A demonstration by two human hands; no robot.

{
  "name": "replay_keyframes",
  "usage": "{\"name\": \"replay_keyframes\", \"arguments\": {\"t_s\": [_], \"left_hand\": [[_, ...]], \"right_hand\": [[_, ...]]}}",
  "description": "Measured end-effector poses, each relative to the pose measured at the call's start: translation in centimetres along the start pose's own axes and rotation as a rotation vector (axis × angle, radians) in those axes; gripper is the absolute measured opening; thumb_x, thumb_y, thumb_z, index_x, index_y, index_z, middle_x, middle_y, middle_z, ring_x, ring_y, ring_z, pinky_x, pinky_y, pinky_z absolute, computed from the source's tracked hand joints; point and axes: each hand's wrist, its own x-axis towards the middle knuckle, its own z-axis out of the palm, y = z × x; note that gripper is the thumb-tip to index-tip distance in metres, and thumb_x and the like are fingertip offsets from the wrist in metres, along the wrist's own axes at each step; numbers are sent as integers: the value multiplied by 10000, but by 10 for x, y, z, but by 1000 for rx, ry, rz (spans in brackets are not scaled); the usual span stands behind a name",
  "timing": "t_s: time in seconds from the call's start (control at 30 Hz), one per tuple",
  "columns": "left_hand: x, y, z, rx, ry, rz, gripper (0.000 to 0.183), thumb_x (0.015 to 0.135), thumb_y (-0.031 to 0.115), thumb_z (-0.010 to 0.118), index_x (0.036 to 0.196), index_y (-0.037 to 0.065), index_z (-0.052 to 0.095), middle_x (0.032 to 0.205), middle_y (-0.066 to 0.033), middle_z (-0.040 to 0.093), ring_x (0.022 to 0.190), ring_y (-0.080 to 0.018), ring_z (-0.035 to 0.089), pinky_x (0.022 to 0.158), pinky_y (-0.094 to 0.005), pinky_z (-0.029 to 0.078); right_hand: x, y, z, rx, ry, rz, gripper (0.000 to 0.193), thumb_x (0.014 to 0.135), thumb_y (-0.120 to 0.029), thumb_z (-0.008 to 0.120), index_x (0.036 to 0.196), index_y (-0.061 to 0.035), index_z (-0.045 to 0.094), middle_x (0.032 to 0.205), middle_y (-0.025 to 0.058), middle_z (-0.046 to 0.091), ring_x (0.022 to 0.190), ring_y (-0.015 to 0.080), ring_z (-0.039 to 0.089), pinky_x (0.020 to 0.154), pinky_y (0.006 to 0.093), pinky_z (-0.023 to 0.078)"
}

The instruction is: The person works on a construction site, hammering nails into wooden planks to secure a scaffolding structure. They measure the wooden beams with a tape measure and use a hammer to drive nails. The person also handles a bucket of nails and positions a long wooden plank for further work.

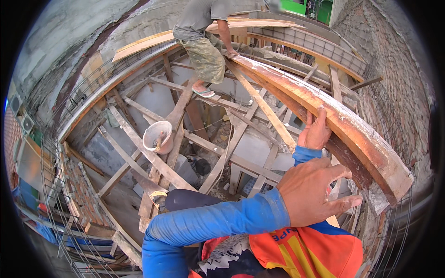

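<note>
A long wooden plank (343, 120), stained brown and crusted with whitish cement, runs from the far middle to the near right. My right hand (316, 132) grips its lower edge, with the fingertips up against the wood. Part of my right forearm is hidden behind my left hand. My left hand (310, 187) reaches across from the left, back upward, beside the plank's near end. Its fingers are bent and its thumb stands apart, with nothing plainly held. At the plank's far end, another person's hand (232, 53) rests on the wood.
A person in camouflage shorts (204, 58) stands on crossing timbers (236, 134) over a deep opening. A white bucket (157, 136) sits on boards at left. Steel rebar cages (58, 217) line the edges, and a brick wall (394, 65) rises at right.
</note>
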Motion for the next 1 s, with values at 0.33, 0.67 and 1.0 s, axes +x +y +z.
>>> {"name": "replay_keyframes", "arguments": {"t_s": [0.33, 0.67, 1.0], "left_hand": [[-8, 43, -6, 26, 62, 8, 882, 830, 731, 652, 1216, -60, 589, 1030, -263, 644, 992, -404, 645, 838, -513, 508], [-54, 69, 8, -73, 364, 212, 725, 862, 581, 727, 1311, 29, 589, 1322, -184, 580, 1197, -350, 554, 1014, -422, 467], [-63, 95, 13, -63, 483, -55, 516, 877, 487, 757, 1109, 32, 689, 1015, -72, 659, 803, -179, 584, 667, -300, 515]], "right_hand": [[-75, 25, 71, -65, -60, -159, 493, 923, -126, 666, 1357, 45, 507, 1340, 109, 572, 1173, 213, 568, 1054, 351, 427], [-140, 71, 88, -555, -393, -524, 341, 935, -178, 614, 1169, 71, 622, 1193, 164, 661, 1088, 284, 620, 970, 413, 464], [-152, 86, 83, -646, -464, -509, 380, 938, -253, 604, 1150, 61, 627, 1149, 161, 682, 1058, 299, 634, 943, 421, 478]]}}
